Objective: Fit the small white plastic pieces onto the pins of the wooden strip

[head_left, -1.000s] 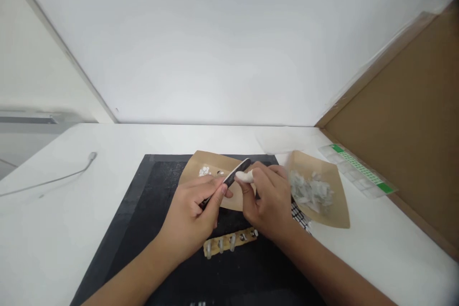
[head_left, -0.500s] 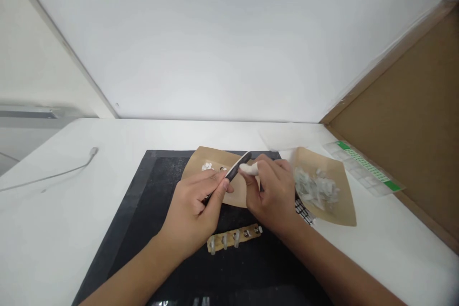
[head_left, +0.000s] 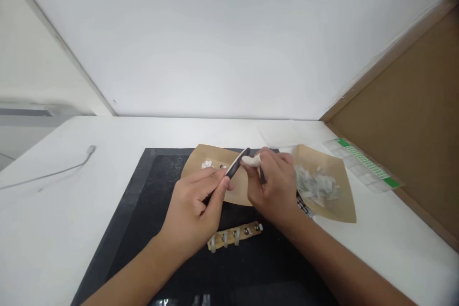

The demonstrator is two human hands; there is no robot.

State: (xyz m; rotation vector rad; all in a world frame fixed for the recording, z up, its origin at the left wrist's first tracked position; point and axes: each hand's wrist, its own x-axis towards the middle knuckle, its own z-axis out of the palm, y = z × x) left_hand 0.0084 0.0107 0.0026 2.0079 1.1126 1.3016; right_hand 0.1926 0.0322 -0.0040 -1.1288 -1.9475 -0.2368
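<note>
My left hand (head_left: pixel 199 203) is closed around a dark nail file (head_left: pixel 235 165) with a pale edge, which slants up to the right. Close to the file's upper part, my right hand (head_left: pixel 274 184) is pinched. A white cover (head_left: pixel 253 160) wraps its index finger, and whatever sits between the fingertips is too small to make out. Below the hands, a tan strip (head_left: pixel 234 235) lies on the black mat (head_left: pixel 143 239). Several small round metallic spots line the strip, and clear nail-like tips stick out from some of them.
Behind my hands, a brown paper sheet (head_left: pixel 193 158) bears small white pieces (head_left: pixel 207 164). Another brown sheet (head_left: pixel 346 205) on the right holds a heap of translucent pieces (head_left: pixel 317 185). A clear compartment box (head_left: pixel 366 165) with green labels lies by the brown board (head_left: pixel 405 105). A cable (head_left: pixel 88 155) rests at left.
My right hand has shifted slightly up and right along the file. My left hand keeps its hold on the file, and the strip stays in place.
</note>
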